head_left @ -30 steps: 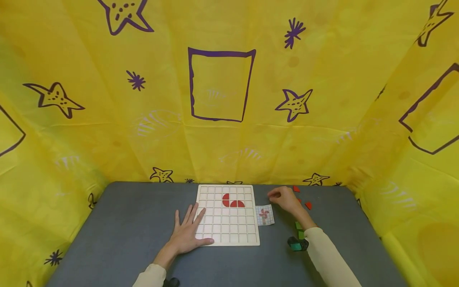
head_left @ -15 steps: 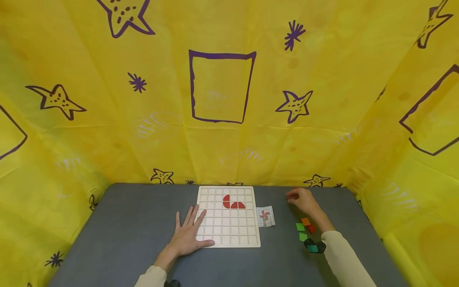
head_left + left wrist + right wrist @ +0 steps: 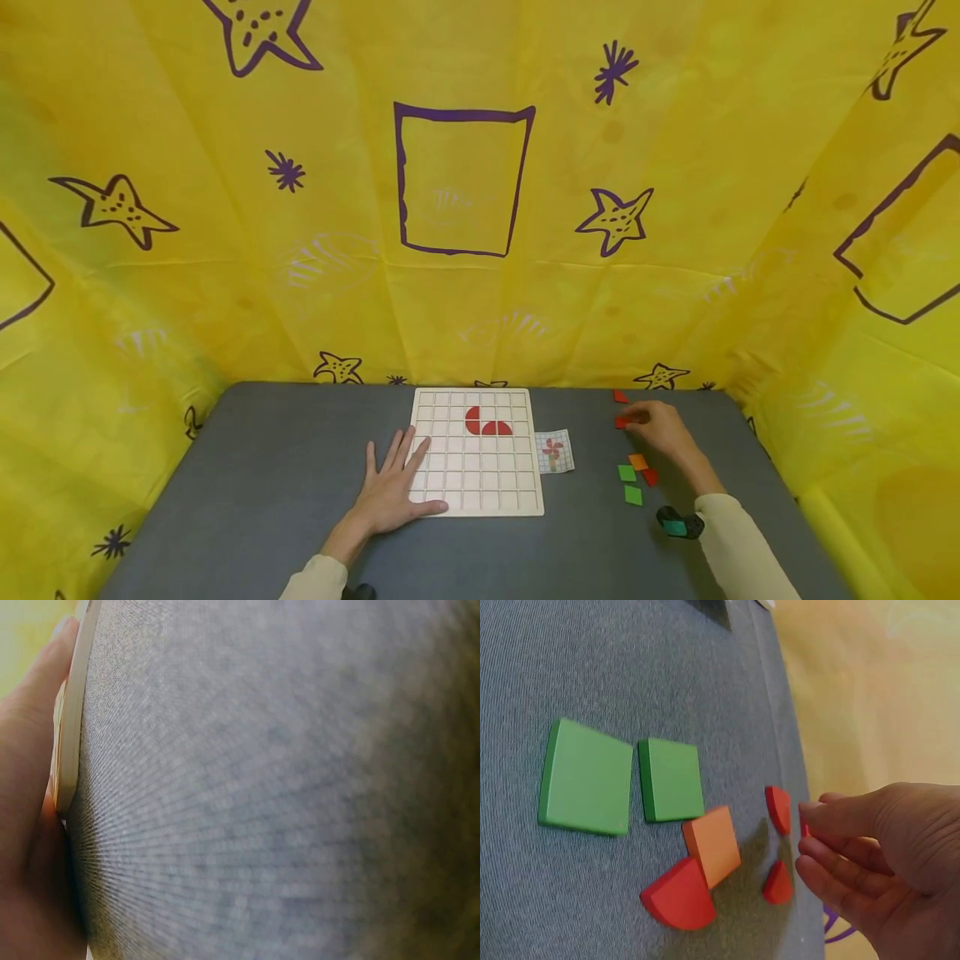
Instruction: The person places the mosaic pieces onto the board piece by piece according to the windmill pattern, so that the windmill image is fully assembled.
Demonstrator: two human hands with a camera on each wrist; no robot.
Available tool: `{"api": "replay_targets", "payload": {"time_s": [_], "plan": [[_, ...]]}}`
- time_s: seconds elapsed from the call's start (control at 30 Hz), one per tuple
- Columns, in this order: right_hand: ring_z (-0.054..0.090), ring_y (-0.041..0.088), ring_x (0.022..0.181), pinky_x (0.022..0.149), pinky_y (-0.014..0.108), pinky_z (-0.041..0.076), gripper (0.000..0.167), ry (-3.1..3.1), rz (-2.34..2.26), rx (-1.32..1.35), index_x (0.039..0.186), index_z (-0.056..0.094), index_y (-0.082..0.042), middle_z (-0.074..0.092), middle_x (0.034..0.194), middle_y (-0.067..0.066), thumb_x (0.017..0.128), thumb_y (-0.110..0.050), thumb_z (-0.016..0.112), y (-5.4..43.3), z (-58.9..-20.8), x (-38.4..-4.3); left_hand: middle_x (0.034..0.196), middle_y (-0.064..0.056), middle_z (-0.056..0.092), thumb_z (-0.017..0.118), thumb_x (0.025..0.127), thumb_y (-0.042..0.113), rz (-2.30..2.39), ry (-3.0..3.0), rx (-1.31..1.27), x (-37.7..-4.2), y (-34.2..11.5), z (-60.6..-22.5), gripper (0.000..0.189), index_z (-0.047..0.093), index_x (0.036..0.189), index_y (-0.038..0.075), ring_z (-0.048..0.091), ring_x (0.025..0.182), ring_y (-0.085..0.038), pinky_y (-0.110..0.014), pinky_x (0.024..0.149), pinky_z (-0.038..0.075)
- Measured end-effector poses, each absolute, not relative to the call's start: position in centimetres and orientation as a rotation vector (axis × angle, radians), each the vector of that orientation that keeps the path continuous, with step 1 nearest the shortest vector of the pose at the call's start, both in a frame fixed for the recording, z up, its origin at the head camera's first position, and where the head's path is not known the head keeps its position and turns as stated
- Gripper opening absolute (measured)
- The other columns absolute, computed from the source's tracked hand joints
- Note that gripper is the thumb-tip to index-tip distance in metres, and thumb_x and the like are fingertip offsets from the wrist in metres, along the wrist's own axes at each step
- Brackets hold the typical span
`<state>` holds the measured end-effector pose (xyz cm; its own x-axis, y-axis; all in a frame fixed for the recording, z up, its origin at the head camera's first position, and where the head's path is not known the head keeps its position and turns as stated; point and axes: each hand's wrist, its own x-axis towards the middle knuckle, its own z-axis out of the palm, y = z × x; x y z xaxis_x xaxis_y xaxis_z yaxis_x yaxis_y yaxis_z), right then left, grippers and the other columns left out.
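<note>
Head view: I'm steering the right hand [image 3: 660, 427] away from the board [image 3: 480, 482], pinching, apparently collecting, a red piece [image 3: 804, 826]; left hand [image 3: 388, 497] lying splay-fingered.

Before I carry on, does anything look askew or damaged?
Slightly: the orange square tile lies askew to the green square tiles, its edge meeting the red quarter-circle tile; whether they overlap, I can't tell. No damage shows on the gridded board.

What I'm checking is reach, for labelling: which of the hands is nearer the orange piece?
Right. The right hand is just beyond the orange piece; the left hand lies over the white board's left edge, farther away.
</note>
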<state>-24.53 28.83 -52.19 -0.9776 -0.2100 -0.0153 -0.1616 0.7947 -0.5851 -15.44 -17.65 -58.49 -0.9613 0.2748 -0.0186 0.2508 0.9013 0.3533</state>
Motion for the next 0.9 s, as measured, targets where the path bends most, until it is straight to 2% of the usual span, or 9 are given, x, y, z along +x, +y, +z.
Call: {"api": "replay_targets", "payload": {"time_s": [0.37,0.63,0.9], "plan": [[0.066,0.037,0.09,0.081,0.053,0.053,0.022,2.973,-0.914,-0.192,0.107,0.07,0.007,0.071,0.1,0.022,0.086,0.001,0.07,30.6,-52.9,-24.1,0.164,-0.012,0.007,0.056,0.07,0.085,0.532,2.989,0.411,-15.5,-17.7,-58.4,0.113,0.027,0.156,0.018,0.005,0.15,-0.035,-0.069,0.109,-0.011],[0.066,0.041,0.091,0.079,0.054,0.053,0.031,3.022,-0.832,-0.197,0.112,0.065,0.012,0.068,0.104,0.028,0.084,-0.002,0.073,31.3,-54.0,-24.0,0.164,-0.012,0.008,0.057,0.07,0.084,0.531,2.993,0.41,-15.4,-17.6,-58.3,0.113,0.028,0.156,0.017,0.007,0.15,-0.035,-0.07,0.109,-0.009],[0.066,0.038,0.087,0.075,0.051,0.054,0.027,3.008,-0.839,-0.206,0.109,0.067,0.011,0.069,0.098,0.025,0.084,0.002,0.071,31.1,-54.1,-24.0,0.164,-0.012,0.007,0.058,0.071,0.083,0.548,2.987,0.41,-15.4,-17.6,-58.2,0.112,0.028,0.156,0.017,0.006,0.15,-0.036,-0.069,0.109,-0.01]]}}
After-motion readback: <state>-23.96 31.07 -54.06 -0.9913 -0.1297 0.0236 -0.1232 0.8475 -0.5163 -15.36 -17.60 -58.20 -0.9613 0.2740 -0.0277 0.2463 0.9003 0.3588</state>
